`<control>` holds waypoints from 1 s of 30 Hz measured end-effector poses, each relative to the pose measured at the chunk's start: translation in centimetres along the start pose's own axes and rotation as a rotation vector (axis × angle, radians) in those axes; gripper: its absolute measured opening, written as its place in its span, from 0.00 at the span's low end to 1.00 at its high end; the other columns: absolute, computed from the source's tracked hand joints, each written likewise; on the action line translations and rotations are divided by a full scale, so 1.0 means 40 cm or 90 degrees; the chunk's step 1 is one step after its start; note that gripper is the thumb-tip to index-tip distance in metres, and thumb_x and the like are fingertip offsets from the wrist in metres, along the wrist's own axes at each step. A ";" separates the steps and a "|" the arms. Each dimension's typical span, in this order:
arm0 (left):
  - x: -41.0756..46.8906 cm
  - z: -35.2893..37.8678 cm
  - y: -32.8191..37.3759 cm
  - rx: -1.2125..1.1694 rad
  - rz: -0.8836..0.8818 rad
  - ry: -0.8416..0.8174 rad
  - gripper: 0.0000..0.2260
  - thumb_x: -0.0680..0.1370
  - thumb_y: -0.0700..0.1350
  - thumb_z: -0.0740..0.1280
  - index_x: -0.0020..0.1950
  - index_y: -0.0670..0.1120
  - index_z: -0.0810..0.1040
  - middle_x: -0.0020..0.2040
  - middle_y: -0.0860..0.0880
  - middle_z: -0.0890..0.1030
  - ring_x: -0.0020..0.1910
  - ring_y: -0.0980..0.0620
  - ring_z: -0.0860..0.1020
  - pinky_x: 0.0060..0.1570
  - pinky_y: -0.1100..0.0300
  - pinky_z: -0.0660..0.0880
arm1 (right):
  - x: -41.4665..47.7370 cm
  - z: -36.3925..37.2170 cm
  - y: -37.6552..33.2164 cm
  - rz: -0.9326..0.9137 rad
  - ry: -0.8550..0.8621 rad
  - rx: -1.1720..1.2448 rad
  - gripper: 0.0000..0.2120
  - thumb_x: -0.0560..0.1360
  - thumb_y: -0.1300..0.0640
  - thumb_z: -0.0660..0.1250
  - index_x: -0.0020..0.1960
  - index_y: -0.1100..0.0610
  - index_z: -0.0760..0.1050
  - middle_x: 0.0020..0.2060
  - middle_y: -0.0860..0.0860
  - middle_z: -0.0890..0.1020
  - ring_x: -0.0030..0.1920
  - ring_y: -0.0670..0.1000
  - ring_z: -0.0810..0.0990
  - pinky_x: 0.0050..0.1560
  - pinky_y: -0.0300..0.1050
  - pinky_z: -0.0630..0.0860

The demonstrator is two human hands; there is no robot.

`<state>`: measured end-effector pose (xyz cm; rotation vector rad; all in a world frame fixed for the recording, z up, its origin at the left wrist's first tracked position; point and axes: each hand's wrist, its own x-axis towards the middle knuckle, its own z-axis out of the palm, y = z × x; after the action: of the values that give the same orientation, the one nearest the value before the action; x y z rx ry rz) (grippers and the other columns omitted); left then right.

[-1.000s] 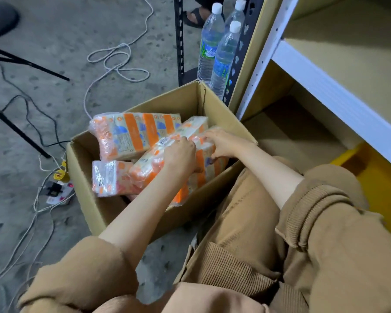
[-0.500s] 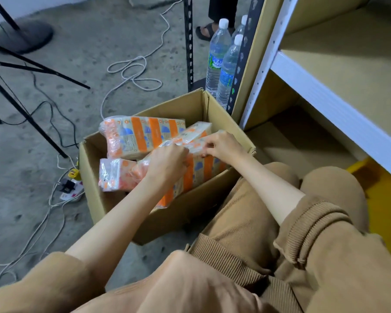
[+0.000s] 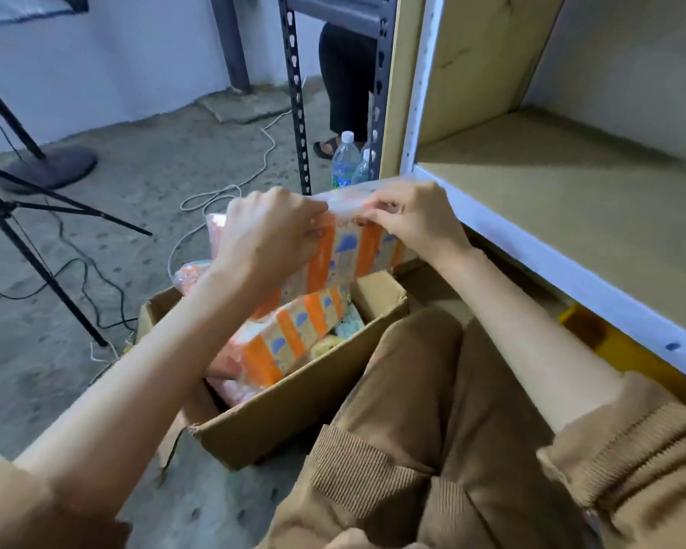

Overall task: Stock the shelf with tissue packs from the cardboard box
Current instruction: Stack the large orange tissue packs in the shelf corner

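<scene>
Tissue pack point(image 3: 345, 253) hanging above the cardboard box point(image 3: 290, 422), just beside the front edge of the shelf point(image 3: 551, 255) on the right; being pinched along its top by left hand point(image 3: 266, 235) and right hand point(image 3: 416, 221), fingers of both curling tight on it; lying tilted in the box below, another orange-striped pack point(image 3: 294, 338); standing farther back on the floor point(image 3: 155, 184), water bottles point(image 3: 345, 160).

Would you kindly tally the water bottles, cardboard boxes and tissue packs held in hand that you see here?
2 water bottles
1 cardboard box
1 tissue pack, gripped by left hand and right hand
Total: 4
</scene>
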<state>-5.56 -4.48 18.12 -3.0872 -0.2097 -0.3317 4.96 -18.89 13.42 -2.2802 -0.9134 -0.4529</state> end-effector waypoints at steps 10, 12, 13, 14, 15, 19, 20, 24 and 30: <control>0.139 -0.112 0.215 -0.156 0.168 0.181 0.15 0.79 0.49 0.61 0.64 0.53 0.76 0.57 0.45 0.82 0.52 0.42 0.81 0.49 0.52 0.77 | 0.021 -0.355 0.096 -0.011 0.158 -0.201 0.10 0.70 0.59 0.68 0.45 0.64 0.83 0.44 0.59 0.86 0.46 0.57 0.83 0.47 0.44 0.75; 0.178 -0.099 0.269 -0.182 0.206 0.190 0.14 0.78 0.48 0.62 0.63 0.53 0.77 0.57 0.46 0.83 0.52 0.40 0.81 0.50 0.51 0.79 | 0.005 -0.403 0.137 0.015 0.159 -0.236 0.09 0.70 0.60 0.68 0.44 0.64 0.83 0.43 0.60 0.86 0.45 0.58 0.83 0.45 0.44 0.74; 0.196 -0.091 0.296 -0.193 0.220 0.188 0.14 0.77 0.47 0.62 0.61 0.52 0.78 0.57 0.46 0.83 0.52 0.39 0.81 0.49 0.50 0.79 | -0.004 -0.422 0.158 0.034 0.160 -0.246 0.08 0.70 0.61 0.69 0.44 0.64 0.83 0.42 0.60 0.86 0.44 0.58 0.83 0.44 0.42 0.71; 0.212 -0.084 0.325 -0.202 0.232 0.184 0.14 0.78 0.47 0.62 0.61 0.52 0.78 0.57 0.45 0.83 0.52 0.39 0.81 0.49 0.50 0.79 | -0.012 -0.439 0.179 0.054 0.160 -0.255 0.08 0.70 0.61 0.70 0.44 0.65 0.83 0.42 0.60 0.85 0.44 0.58 0.83 0.44 0.39 0.69; 0.229 -0.076 0.354 -0.205 0.243 0.174 0.14 0.78 0.47 0.61 0.63 0.52 0.77 0.58 0.46 0.82 0.52 0.40 0.81 0.48 0.51 0.78 | -0.020 -0.454 0.203 0.075 0.153 -0.262 0.07 0.70 0.62 0.70 0.45 0.65 0.83 0.43 0.61 0.85 0.45 0.58 0.83 0.43 0.38 0.68; 0.290 -0.030 0.455 -0.196 0.290 0.135 0.17 0.80 0.48 0.59 0.68 0.52 0.72 0.63 0.48 0.80 0.55 0.45 0.80 0.49 0.54 0.79 | -0.045 -0.482 0.295 0.165 0.100 -0.288 0.09 0.73 0.61 0.69 0.49 0.65 0.82 0.48 0.60 0.84 0.50 0.58 0.81 0.49 0.48 0.74; 0.308 -0.016 0.476 -0.194 0.300 0.121 0.17 0.80 0.48 0.59 0.68 0.52 0.72 0.63 0.48 0.79 0.55 0.45 0.80 0.49 0.54 0.79 | -0.049 -0.481 0.322 0.195 0.089 -0.295 0.09 0.73 0.61 0.68 0.51 0.64 0.82 0.50 0.60 0.84 0.51 0.58 0.81 0.51 0.47 0.74; 0.373 0.037 0.542 -0.139 0.314 0.077 0.17 0.80 0.48 0.58 0.69 0.53 0.71 0.63 0.48 0.79 0.56 0.46 0.80 0.46 0.55 0.77 | -0.058 -0.454 0.429 0.290 0.002 -0.316 0.11 0.74 0.62 0.65 0.56 0.61 0.79 0.57 0.59 0.81 0.59 0.58 0.78 0.59 0.50 0.74; 0.459 0.073 0.542 -0.162 0.278 0.015 0.17 0.79 0.51 0.61 0.68 0.53 0.73 0.61 0.45 0.80 0.57 0.43 0.79 0.50 0.53 0.76 | -0.041 -0.416 0.475 0.336 -0.045 -0.299 0.20 0.76 0.63 0.62 0.69 0.58 0.69 0.69 0.53 0.72 0.71 0.53 0.67 0.69 0.45 0.64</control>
<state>15.80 -23.45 18.87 -3.2466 0.5409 -0.3993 16.00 -41.43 16.77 -2.8483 -0.2115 -0.3744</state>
